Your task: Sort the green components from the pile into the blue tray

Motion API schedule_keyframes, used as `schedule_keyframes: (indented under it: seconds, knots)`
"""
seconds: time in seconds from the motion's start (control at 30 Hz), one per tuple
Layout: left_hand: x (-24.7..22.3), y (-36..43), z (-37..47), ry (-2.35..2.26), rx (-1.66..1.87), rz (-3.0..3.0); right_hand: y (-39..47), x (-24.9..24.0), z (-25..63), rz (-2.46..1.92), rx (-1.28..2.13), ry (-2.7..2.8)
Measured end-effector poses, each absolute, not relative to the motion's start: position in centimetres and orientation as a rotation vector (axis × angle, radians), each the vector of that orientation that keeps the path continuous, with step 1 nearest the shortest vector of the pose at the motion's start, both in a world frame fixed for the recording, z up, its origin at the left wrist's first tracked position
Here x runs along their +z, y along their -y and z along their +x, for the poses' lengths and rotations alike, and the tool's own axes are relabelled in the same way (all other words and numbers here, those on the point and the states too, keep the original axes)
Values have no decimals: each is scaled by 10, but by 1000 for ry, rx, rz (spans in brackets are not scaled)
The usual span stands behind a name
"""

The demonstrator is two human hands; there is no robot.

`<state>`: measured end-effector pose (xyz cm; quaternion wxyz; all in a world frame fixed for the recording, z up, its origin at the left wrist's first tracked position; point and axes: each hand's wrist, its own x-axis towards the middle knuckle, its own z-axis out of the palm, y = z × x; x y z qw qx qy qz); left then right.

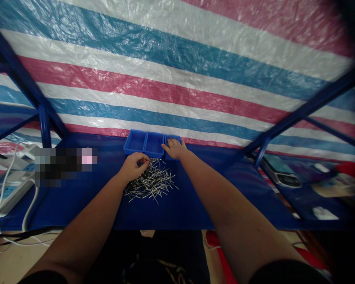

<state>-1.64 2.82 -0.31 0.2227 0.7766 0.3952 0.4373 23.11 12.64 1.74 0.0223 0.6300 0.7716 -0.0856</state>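
A loose heap of thin, silvery metal pins [155,183] lies on the blue table, just in front of a row of three small blue bins. At the heap's upper left edge is my left hand [133,167], its fingers curled and pinched together; what they hold, if anything, is too small to make out. My right hand [176,150] reaches over the right bin [174,137] with fingers spread, the thumb near its left wall. That bin's inside is mostly covered by the hand. The left bin [136,140] and middle bin [154,142] show bare blue floors.
White power strips [10,197] with cables lie at the left, beside a blurred-out patch. Blue metal frame posts [44,126] stand on both sides. Striped plastic sheeting [165,79] hangs behind the table [171,217]. A digital scale [281,171] sits at the right.
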Motion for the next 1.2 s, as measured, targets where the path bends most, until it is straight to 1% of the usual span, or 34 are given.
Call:
schedule_keyframes:
  seconds: [0.7, 0.97, 1.1, 1.2]
  knots:
    - [0, -25, -15, -1058, 1160, 2232, -127, 25, 229, 1922, -339, -2285]
    - [-3, -27, -17, -1064, 1175, 2211, -125, 38, 228, 1930, -386, -2248]
    - [-2, -26, -16, -1051, 1168, 2217, -118, 50, 237, 1885, -290, -2313]
    - [-1, -26, -16, -1047, 1168, 2212, -97, 58, 254, 1813, -216, -2389]
